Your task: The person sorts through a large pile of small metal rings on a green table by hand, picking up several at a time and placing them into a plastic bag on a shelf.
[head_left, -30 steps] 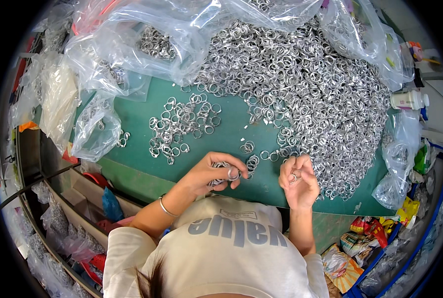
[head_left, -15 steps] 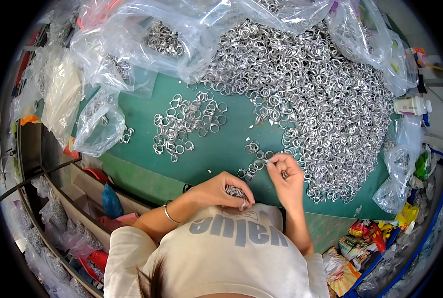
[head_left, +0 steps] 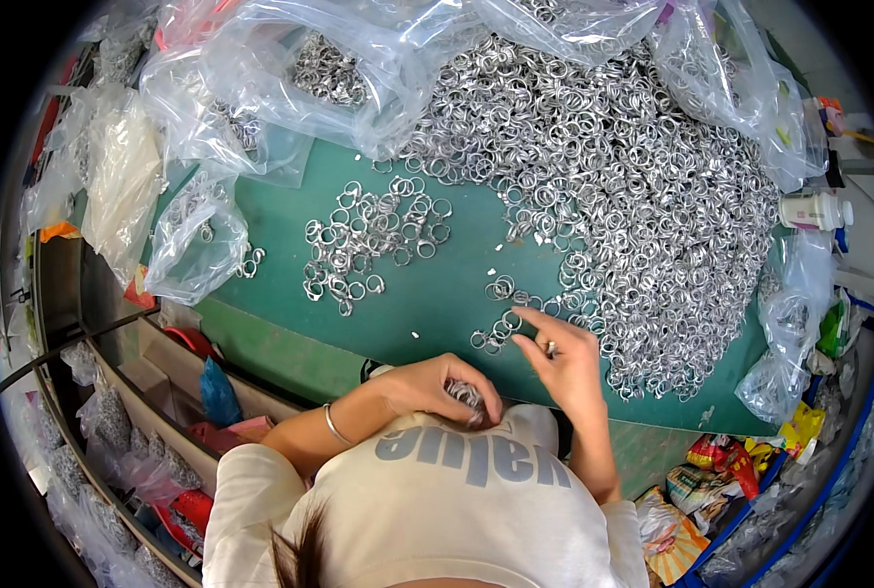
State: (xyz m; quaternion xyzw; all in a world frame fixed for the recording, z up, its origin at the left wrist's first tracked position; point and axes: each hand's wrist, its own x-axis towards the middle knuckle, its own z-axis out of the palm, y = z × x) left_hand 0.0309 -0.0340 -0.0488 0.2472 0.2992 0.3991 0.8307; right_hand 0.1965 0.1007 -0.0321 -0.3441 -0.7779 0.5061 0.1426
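Fingers point(head_left: 527, 341) of the right hand point(head_left: 566, 365) reach narrow onto loose silver metal rings point(head_left: 501, 323) lying on the green desk point(head_left: 427, 304), one ring pinched near the knuckles. Left hand point(head_left: 437, 387) is curled close to the chest, closed around a bunch of rings point(head_left: 466, 394). Beyond lies a small scattered cluster of rings point(head_left: 368, 245), and farther right the big ring heap point(head_left: 633, 196). Clear plastic bags point(head_left: 261, 88) crowd the far and left edges.
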